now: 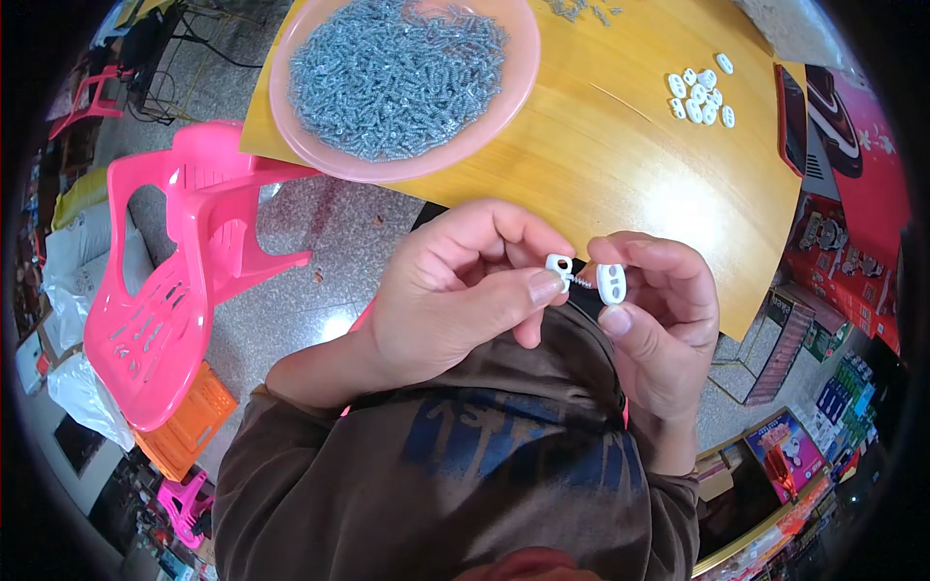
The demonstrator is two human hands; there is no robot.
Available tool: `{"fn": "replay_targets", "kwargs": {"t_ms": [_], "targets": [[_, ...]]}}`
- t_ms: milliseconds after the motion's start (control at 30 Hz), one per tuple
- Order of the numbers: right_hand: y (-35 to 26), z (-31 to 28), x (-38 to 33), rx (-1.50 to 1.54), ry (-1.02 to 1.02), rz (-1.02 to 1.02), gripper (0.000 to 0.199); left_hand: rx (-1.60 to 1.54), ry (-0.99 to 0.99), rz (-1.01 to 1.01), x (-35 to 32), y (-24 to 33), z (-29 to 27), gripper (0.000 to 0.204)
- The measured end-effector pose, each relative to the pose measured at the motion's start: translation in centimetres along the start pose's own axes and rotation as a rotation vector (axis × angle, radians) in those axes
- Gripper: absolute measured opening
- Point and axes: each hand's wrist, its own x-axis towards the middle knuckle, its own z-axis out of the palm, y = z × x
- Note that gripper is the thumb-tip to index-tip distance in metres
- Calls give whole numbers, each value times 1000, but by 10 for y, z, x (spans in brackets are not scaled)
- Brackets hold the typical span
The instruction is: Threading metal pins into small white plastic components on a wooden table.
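In front of my body, just off the table's near edge, my left hand (450,290) pinches a small white plastic cord lock part (559,262) between thumb and fingers. A small metal spring (581,282) sticks out from that part toward the right. My right hand (668,310) grips a white oval cord lock shell (611,284) with two round holes, its thumb below and fingers above. The spring's tip lies close to this shell; whether they touch I cannot tell. A pink basin (531,58) heaped with metal springs (397,77) stands on the table beyond my hands.
On the yellow wooden table (601,165), several white oval pieces (697,97) lie in a cluster at the right. A few loose springs (581,10) rest at the far edge. A dark red phone-like slab (790,121) lies by the right edge. A pink plastic chair (160,320) stands left.
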Motion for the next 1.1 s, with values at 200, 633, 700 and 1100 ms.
{"fn": "replay_targets", "kwargs": {"t_ms": [200,633,700,1100], "targets": [[2,-2,1,17,-86,-58,37,5,-30,25,2,-4,1,15],[7,-4,2,-106,-131,-190,33,8,-6,39,3,-6,1,13],[7,-3,3,-139,-128,-203,33,15,-3,35,3,-6,1,13],[5,-4,5,-398,-168,-311,33,43,-7,6,1,-3,1,15]]}}
